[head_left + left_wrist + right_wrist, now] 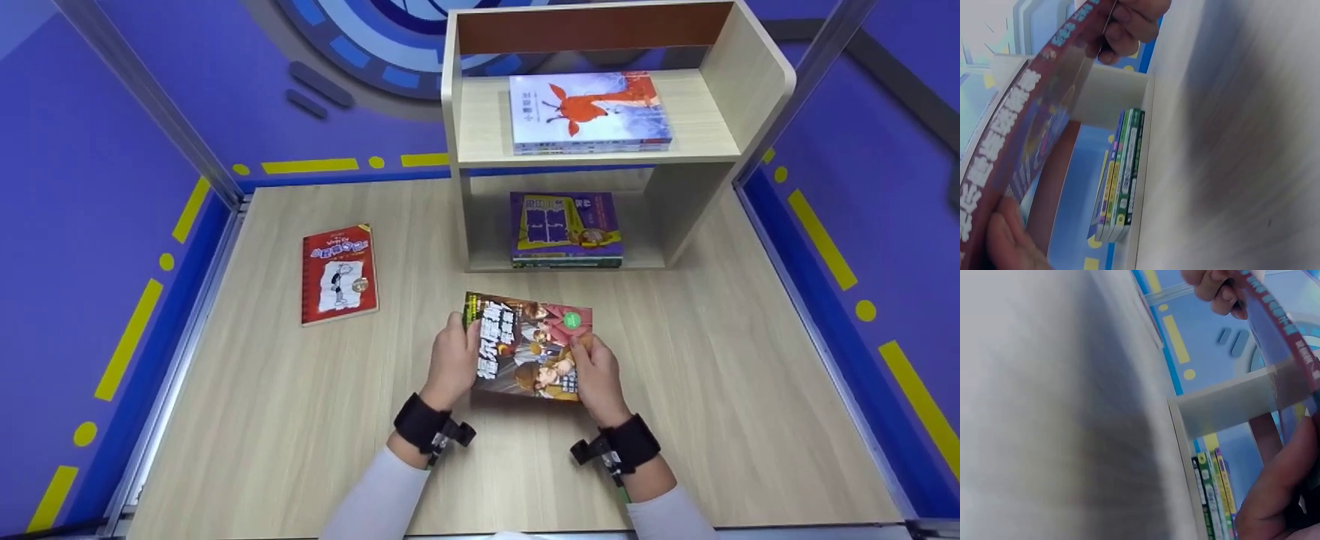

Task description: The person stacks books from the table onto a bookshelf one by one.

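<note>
A brown comic-style book (529, 349), with cartoon figures and a round green sticker on its cover, is raised above the table before the shelf. My left hand (451, 356) grips its left side and my right hand (600, 375) its right side, thumb on the cover. In the left wrist view the dark red spine (1002, 135) faces the camera, with white lettering. The right wrist view shows my right thumb (1283, 478) against the book; my left fingers (1216, 292) hold the far end.
A wooden two-tier shelf (454, 127) stands at the back. White-and-orange books (589, 112) are stacked on its upper board; a stack topped by a purple book (566, 229) lies below. A red book (340, 274) lies left on the table (300, 420). Purple panels enclose the table.
</note>
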A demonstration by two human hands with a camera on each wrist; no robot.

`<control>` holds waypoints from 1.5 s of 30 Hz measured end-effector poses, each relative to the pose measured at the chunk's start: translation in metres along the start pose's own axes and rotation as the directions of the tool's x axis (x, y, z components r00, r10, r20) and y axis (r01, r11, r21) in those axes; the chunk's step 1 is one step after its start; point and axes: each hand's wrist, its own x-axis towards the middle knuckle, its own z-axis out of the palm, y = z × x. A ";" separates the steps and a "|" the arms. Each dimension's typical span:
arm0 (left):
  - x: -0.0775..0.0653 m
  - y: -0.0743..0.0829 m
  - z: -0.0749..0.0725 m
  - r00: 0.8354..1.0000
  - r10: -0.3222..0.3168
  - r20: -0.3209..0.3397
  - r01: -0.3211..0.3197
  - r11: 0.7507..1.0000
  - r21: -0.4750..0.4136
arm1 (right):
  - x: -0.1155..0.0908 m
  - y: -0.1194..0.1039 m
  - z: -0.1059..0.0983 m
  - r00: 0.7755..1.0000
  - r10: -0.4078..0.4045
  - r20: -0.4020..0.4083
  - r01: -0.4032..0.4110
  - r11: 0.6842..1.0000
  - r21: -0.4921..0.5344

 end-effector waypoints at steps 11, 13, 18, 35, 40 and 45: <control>-0.001 0.008 0.006 0.984 -0.178 -0.027 0.170 0.966 -0.198 | 0.000 -0.007 -0.013 0.995 -0.058 -0.086 0.045 0.989 -0.141; -0.002 0.010 0.006 0.976 -0.215 -0.036 0.197 0.939 -0.283 | -0.001 -0.008 -0.016 0.993 -0.019 -0.118 0.011 0.998 -0.067; -0.001 0.011 0.004 0.972 -0.224 -0.077 0.170 0.888 -0.427 | -0.002 -0.014 -0.026 0.998 0.031 -0.049 -0.024 0.991 0.134; 0.001 0.025 -0.042 0.955 -0.065 0.289 0.173 0.915 -0.365 | 0.006 -0.042 -0.083 0.938 -0.077 0.337 0.136 0.979 -0.155; 0.005 0.035 -0.050 0.930 -0.065 0.361 0.151 0.965 -0.214 | 0.008 -0.050 -0.090 0.933 -0.027 0.358 0.145 0.941 -0.307; 0.007 0.043 -0.052 0.921 -0.033 0.387 0.079 0.991 -0.104 | 0.008 -0.057 -0.093 0.933 -0.030 0.358 0.177 0.905 -0.387</control>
